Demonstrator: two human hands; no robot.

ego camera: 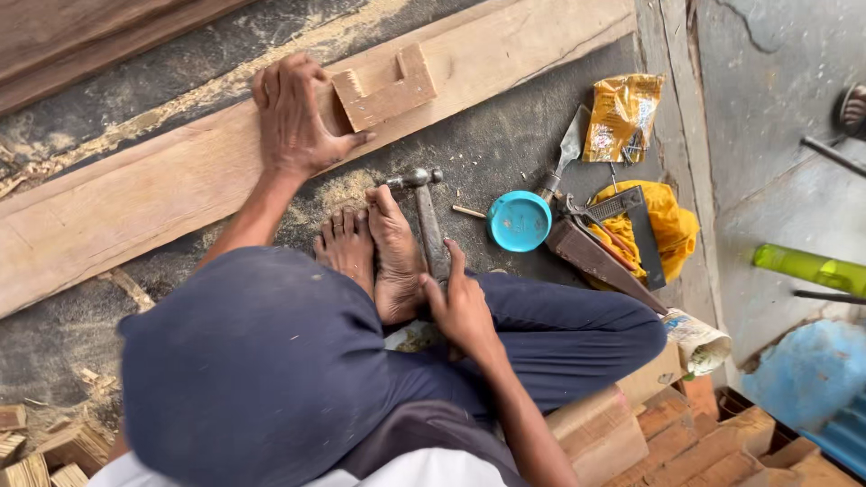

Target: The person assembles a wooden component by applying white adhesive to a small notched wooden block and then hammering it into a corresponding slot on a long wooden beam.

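Now you are pressing your left hand flat and open against the notched wooden block on the plank, while your right hand is closing around the hammer beside that plank; judging by its steel head, it is top-heavy, so grip low on the handle.

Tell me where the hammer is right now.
In the head view, the hammer lies near centre on the dark floor, its handle under the right hand, beside the bare feet and left of the blue lid.
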